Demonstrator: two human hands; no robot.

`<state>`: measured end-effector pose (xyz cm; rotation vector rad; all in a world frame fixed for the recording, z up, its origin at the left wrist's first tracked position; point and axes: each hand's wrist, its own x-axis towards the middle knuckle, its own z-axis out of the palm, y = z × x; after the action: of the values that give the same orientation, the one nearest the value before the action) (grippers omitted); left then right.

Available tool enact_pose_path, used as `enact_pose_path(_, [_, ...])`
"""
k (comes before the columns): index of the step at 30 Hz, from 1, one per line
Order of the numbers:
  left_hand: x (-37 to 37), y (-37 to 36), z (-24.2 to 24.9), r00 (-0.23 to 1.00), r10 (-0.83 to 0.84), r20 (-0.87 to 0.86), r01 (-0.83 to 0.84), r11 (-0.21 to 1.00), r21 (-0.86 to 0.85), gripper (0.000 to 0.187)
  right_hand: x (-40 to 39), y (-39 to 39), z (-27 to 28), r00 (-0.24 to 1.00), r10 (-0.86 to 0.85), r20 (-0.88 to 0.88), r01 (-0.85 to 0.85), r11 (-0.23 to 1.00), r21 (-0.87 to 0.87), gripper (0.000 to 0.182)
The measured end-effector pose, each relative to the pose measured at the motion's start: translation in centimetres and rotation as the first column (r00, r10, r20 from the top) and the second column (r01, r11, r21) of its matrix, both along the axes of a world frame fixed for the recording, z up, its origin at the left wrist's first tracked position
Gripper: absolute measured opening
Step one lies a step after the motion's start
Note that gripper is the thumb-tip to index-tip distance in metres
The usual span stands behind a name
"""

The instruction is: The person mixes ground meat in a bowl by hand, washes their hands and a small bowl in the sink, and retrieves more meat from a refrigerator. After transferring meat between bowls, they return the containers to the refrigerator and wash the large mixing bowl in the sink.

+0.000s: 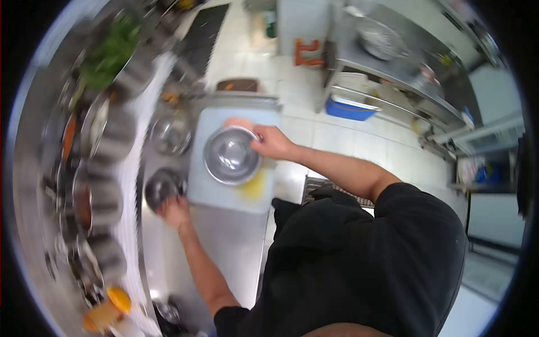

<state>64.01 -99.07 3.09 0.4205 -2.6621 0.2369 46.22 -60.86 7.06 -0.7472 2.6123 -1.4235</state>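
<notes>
My right hand (pixel 273 143) is closed on the rim of a shiny round metal bowl (pixel 232 157), which is over a pale cutting board (pixel 205 194). No contents can be made out in the bowl. A pinkish thing (pixel 238 122) shows partly behind its far edge, and a yellow smear (pixel 252 188) lies on the board beside it. My left hand (pixel 175 212) grips the near edge of a smaller, darker metal bowl (pixel 160 188) left of the board; its fingers are slightly blurred. Beyond that stands another clear or shiny bowl (pixel 170 135).
Several metal pots (pixel 109 196) line the left side behind a white cloth strip (pixel 132 185). Leafy greens (pixel 112 53) sit at the upper left. Steel counter (pixel 224 241) runs beneath the board. Across the floor, a steel table (pixel 359 62) stands above a blue bin (pixel 351 109).
</notes>
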Motion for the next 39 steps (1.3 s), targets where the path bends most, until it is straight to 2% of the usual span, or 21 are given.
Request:
enact_pose_path(1, [0.0, 1.0, -0.2, 1.0, -0.027, -0.002, 0.027, 0.999, -0.037, 0.014, 1.0, 4.5, 1.2, 0.991, -0.07, 0.112, 0.072, 0.997, -0.02, 0.028])
enact_pose_path(3, [0.4, 1.9, -1.0, 0.979, 0.131, 0.155, -0.125, 0.991, -0.049, 0.015, 3.1, 13.2, 1.9, 0.934, -0.195, 0.3, 0.22, 0.974, -0.051, 0.024])
enact_pose_path(5, [0.6, 3.0, -0.1, 0.935, 0.275, 0.222, -0.299, 0.951, 0.082, 0.028, 4.8, 21.9, 0.4, 0.87, -0.337, 0.36, 0.383, 0.922, -0.061, 0.019])
enact_pose_path(7, [1.2, 5.4, 1.0, 0.97, 0.243, 0.03, -0.245, 0.968, 0.052, 0.043, 7.1, 30.2, -1.3, 0.794, -0.503, 0.34, 0.557, 0.827, -0.078, 0.016])
enact_pose_path(9, [0.7, 9.5, 2.3, 0.94, 0.333, -0.078, -0.333, 0.943, 0.01, 0.054, 9.3, 37.4, -3.0, 0.682, -0.647, 0.341, 0.711, 0.695, -0.103, 0.016])
enact_pose_path(11, [-1.0, 14.3, 2.6, 0.917, 0.371, -0.145, -0.343, 0.92, 0.189, 0.05, 11.5, 43.6, -4.4, 0.575, -0.725, 0.38, 0.808, 0.576, -0.124, 0.016])
enact_pose_path(13, [-3.7, 19.6, -0.2, 0.952, 0.067, -0.3, 0.013, 0.966, 0.256, 0.045, 12.5, 49.0, -5.2, 0.49, -0.758, 0.43, 0.865, 0.485, -0.129, 0.017])
enact_pose_path(14, [-6.0, 28.1, 2.2, 0.944, -0.017, -0.331, 0.283, 0.559, 0.779, 0.041, 12.2, 50.9, -5.7, 0.498, -0.752, 0.432, 0.865, 0.468, -0.182, 0.016])
enact_pose_path(15, [-8.7, 31.9, 0.0, 0.979, -0.101, -0.177, 0.204, 0.468, 0.86, 0.04, 12.0, 52.5, -6.2, 0.503, -0.745, 0.438, 0.864, 0.448, -0.23, 0.016])
enact_pose_path(16, [-11.2, 38.7, 1.3, 0.98, -0.198, -0.017, 0.095, 0.396, 0.913, 0.039, 12.2, 54.1, -6.4, 0.506, -0.738, 0.446, 0.862, 0.426, -0.273, 0.016])
enact_pose_path(17, [-12.0, 46.8, 1.6, 0.975, -0.221, -0.011, 0.0, -0.051, 0.999, 0.049, 11.8, 55.6, -6.5, 0.516, -0.736, 0.439, 0.856, 0.427, -0.29, 0.015])
enact_pose_path(19, [-14.1, 59.0, 3.0, 0.756, -0.654, 0.022, -0.113, -0.098, 0.989, 0.07, 11.0, 57.7, -5.6, 0.551, -0.683, 0.48, 0.834, 0.423, -0.355, 0.015])
enact_pose_path(21, [-15.8, 67.1, 2.9, 0.602, -0.798, -0.039, -0.274, -0.253, 0.928, 0.08, 9.5, 59.7, -4.1, 0.606, -0.644, 0.468, 0.794, 0.448, -0.411, 0.014])
enact_pose_path(22, [-16.0, 71.3, 4.6, 0.582, -0.811, -0.061, -0.297, -0.282, 0.912, 0.075, 9.0, 60.2, -3.5, 0.636, -0.627, 0.45, 0.769, 0.473, -0.43, 0.014])
enact_pose_path(24, [-17.9, 76.2, 4.0, 0.549, -0.835, -0.04, -0.426, -0.321, 0.846, 0.065, 7.8, 61.2, -2.9, 0.685, -0.615, 0.392, 0.726, 0.526, -0.443, 0.015])
enact_pose_path(26, [-20.6, 78.4, 1.5, 0.684, -0.729, 0.019, -0.459, -0.41, 0.788, 0.055, 6.4, 62.5, -2.9, 0.711, -0.636, 0.3, 0.696, 0.577, -0.427, 0.017])
enact_pose_path(27, [-21.7, 79.2, 0.7, 0.739, -0.671, 0.056, -0.47, -0.455, 0.756, 0.051, 5.8, 63.8, -2.6, 0.755, -0.503, 0.42, 0.655, 0.579, -0.486, 0.019])
enact_pose_path(30, [-23.9, 82.1, 0.7, 0.813, -0.577, 0.077, -0.413, -0.478, 0.775, 0.044, 3.1, 68.7, -1.5, 0.765, -0.352, 0.539, 0.63, 0.582, -0.514, 0.017])
enact_pose_path(31, [-25.2, 82.9, 0.4, 0.81, -0.572, 0.129, -0.439, -0.446, 0.78, 0.042, 1.6, 70.8, -2.6, 0.749, -0.356, 0.558, 0.632, 0.636, -0.442, 0.023])
enact_pose_path(34, [-28.6, 85.5, -1.4, 0.839, -0.536, 0.092, -0.399, -0.491, 0.774, 0.044, -2.6, 77.1, -5.3, 0.645, -0.388, 0.659, 0.724, 0.585, -0.365, 0.029])
enact_pose_path(39, [-35.8, 95.1, -3.2, 0.899, -0.438, 0.002, -0.28, -0.574, 0.77, 0.047, -10.0, 86.9, -4.7, 0.461, -0.352, 0.815, 0.872, 0.349, -0.343, 0.034])
